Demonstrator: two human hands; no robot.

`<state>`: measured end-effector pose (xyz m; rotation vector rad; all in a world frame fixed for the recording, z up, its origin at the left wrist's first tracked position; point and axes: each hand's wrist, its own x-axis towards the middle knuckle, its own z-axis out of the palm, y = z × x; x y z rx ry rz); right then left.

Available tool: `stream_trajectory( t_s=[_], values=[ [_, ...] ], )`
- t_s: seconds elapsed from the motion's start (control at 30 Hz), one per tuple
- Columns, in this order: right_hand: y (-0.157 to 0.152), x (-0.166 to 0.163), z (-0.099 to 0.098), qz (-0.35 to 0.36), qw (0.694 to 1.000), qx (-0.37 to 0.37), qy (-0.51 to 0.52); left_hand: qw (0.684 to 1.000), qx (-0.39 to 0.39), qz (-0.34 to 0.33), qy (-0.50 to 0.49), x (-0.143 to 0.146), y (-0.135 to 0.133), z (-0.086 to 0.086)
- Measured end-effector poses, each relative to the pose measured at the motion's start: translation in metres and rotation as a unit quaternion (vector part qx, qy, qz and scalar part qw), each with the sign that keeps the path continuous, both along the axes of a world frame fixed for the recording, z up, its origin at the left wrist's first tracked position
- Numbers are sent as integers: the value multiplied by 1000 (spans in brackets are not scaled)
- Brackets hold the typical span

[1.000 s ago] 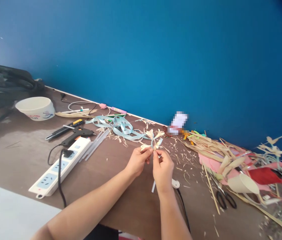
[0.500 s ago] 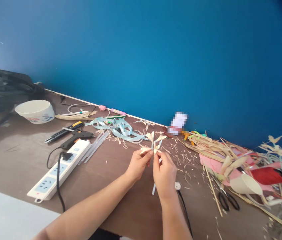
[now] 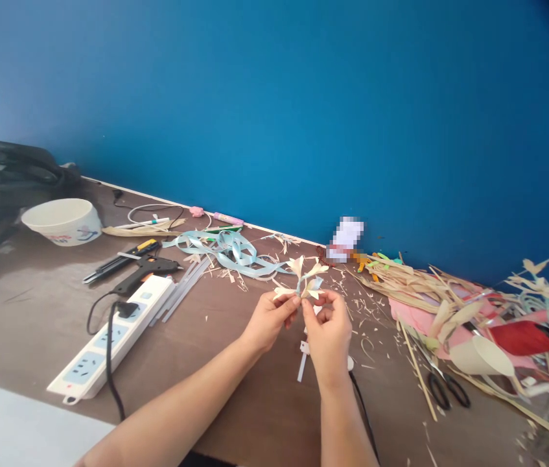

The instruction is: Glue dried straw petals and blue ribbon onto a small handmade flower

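Note:
My left hand [image 3: 265, 324] and my right hand [image 3: 330, 334] meet above the middle of the table, thumbs and fingers pinched together. Between the fingertips is a small sprig of pale husk flowers [image 3: 312, 287], its several cream petals fanning upward. Light blue wrapping shows around its stems. The lower end of the sprig is hidden by my fingers. Behind the sprig, a loose tangle of light blue ribbon [image 3: 238, 250] lies on the table, one end trailing toward my hands. Under my right hand, a narrow whitish strip [image 3: 302, 366] is partly covered.
Left are a power strip [image 3: 109, 347], a glue gun [image 3: 145, 272], glue sticks [image 3: 184, 292], a utility knife [image 3: 121, 259] and a white bowl [image 3: 63, 224]. Right are scissors [image 3: 442, 383], dried husks [image 3: 415, 282], a paper cup [image 3: 481, 355] and scattered scraps. A blue wall [image 3: 274, 117] bounds the back.
My right hand has shifted slightly right and turned, and its fingers are more curled. The sprig's right-hand petals have tilted, showing more blue. The view has moved slightly.

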<state>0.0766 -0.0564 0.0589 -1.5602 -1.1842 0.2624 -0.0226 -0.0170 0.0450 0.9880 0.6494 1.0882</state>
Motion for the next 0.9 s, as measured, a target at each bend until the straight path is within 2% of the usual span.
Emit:
stream_trajectory(
  t_s=[0.2, 0.33, 0.43, 0.57, 0.9],
  values=[
    [5, 9, -4, 88, 978, -62, 176, 998, -43, -46, -26, -2, 0, 1],
    [7, 8, -8, 122, 963, -39, 238, 998, -46, -39, -28, 1, -1, -3],
    [7, 2, -10, 123, 958, -7, 259, 999, -34, -20, -36, 3, -2, -5],
    [7, -4, -12, 123, 956, -20, 265, 998, -31, 12, -47, 5, -3, -4],
    [6, -11, -8, 135, 963, 20, 232, 998, -23, 26, -53, 6, -4, -6]
  ],
)
